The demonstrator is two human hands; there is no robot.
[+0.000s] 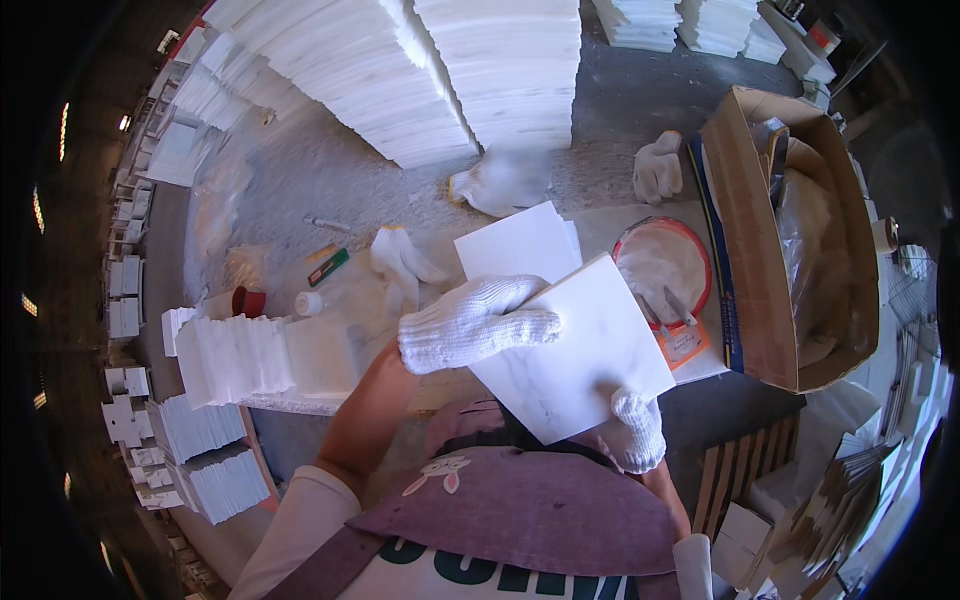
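Observation:
A white square tile with faint grey veining is held tilted in front of me, above the table's near edge. My left hand, in a white knitted glove, grips its left edge with the thumb on the upper face. At the lower right corner my right hand, gloved too, is closed on the tile, most of its fingers hidden behind it. Just beyond, more white tiles lie on the table. To the right of them stands a red-rimmed tub of whitish powder or paste with a blade-like tool in it.
Tall stacks of white tiles rise at the back. An open cardboard box stands at the right. Loose white gloves, a green tool and a red cup-like object lie left of centre. A tile row stands at the near left.

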